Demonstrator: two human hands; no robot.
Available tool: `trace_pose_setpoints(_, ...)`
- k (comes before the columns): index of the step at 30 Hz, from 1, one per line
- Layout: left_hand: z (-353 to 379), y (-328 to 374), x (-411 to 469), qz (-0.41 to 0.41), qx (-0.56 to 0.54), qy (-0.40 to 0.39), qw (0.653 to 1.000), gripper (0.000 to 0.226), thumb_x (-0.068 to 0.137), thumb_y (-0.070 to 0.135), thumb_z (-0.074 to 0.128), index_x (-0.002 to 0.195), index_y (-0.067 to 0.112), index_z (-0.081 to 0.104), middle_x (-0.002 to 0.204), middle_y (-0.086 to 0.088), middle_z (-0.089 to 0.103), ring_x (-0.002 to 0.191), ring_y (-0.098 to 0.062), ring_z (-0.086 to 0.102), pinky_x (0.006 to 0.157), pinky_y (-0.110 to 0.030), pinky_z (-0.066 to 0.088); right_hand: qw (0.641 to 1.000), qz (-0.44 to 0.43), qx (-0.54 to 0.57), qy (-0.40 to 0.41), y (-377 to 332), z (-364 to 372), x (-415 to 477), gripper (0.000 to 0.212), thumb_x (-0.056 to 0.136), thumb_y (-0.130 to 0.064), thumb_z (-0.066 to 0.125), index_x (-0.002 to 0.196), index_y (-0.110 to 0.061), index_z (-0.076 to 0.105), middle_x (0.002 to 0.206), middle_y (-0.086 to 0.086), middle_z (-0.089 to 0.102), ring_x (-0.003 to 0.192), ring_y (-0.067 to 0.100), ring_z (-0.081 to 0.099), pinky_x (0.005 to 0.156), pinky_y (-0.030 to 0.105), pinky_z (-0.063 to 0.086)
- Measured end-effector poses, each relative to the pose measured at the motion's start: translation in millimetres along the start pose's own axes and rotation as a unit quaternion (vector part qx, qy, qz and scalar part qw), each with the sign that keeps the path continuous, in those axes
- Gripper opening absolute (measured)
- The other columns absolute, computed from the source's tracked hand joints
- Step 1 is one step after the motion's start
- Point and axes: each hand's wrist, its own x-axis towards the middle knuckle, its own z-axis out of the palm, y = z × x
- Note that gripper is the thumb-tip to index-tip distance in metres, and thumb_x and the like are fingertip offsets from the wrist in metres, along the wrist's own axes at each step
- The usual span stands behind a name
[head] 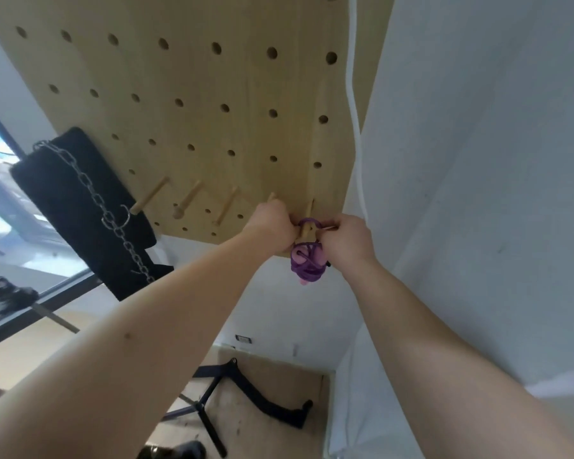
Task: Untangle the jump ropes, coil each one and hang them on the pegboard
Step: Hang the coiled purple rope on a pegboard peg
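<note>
A coiled purple jump rope (306,263) with pink handles hangs below the rightmost wooden peg (308,216) of the light wooden pegboard (193,104). A loop of the rope lies over that peg. My left hand (273,223) pinches the loop on the peg's left side. On the right side my right hand (345,238) pinches the same loop. Both arms reach up to the board's lower right corner.
Several other bare pegs (186,203) stick out along the board's lower row. A black padded belt with a steel chain (90,200) hangs at the left. A white cord (355,104) runs down the board's right edge by the white wall. Black bar attachments (246,392) lie on the floor below.
</note>
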Motion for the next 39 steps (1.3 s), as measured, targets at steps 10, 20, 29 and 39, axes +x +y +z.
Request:
trace_pose_setpoints(10,-9.4,12.2,12.6,0.007,-0.044,0.031,0.999,0.020,0.091,0.022,0.057,0.096,0.013,0.074,0.084,-0.011,0.072,0.076,-0.029,0.070,0.069,-0.037,0.061,0.995,0.029,0.090,0.043,-6.5,1.9,17.8,0.006,0.085,-0.028,0.072,0.087,-0.023,0.069,0.089,-0.005,0.072,0.085,0.018,0.067,0.067,0.026,0.046)
trace_pose_setpoints(20,-9.1,13.4,8.8,-0.014,-0.100,0.046,0.994,0.024,0.090,0.011,0.052,0.103,0.008,0.071,0.089,-0.016,0.073,0.076,-0.034,0.073,0.071,-0.044,0.063,0.998,0.010,0.060,0.032,-4.7,8.5,17.6,0.014,0.088,-0.023,0.065,0.099,-0.021,0.072,0.102,-0.002,0.072,0.096,0.021,0.066,0.071,0.025,0.044)
trace_pose_setpoints(29,-15.8,-12.6,-120.4,0.025,-0.069,0.092,0.993,0.031,0.091,0.011,0.047,0.112,0.018,0.070,0.101,-0.011,0.071,0.073,-0.029,0.073,0.058,-0.028,0.060,0.995,-0.096,0.030,-0.015,6.5,-8.1,-89.5,0.017,0.095,-0.020,0.060,0.109,-0.027,0.069,0.108,-0.004,0.069,0.095,0.016,0.064,0.072,0.019,0.045)
trace_pose_setpoints(39,57.8,-17.6,-274.5,0.053,-0.065,-0.008,0.996,0.032,0.091,0.032,0.064,0.122,0.022,0.065,0.105,0.001,0.066,0.101,-0.020,0.063,0.087,-0.027,0.050,0.993,-0.107,-0.034,-0.048,67.7,-50.2,-258.1,0.039,0.089,-0.011,0.060,0.127,-0.022,0.062,0.113,-0.003,0.064,0.100,0.014,0.060,0.083,0.020,0.040)
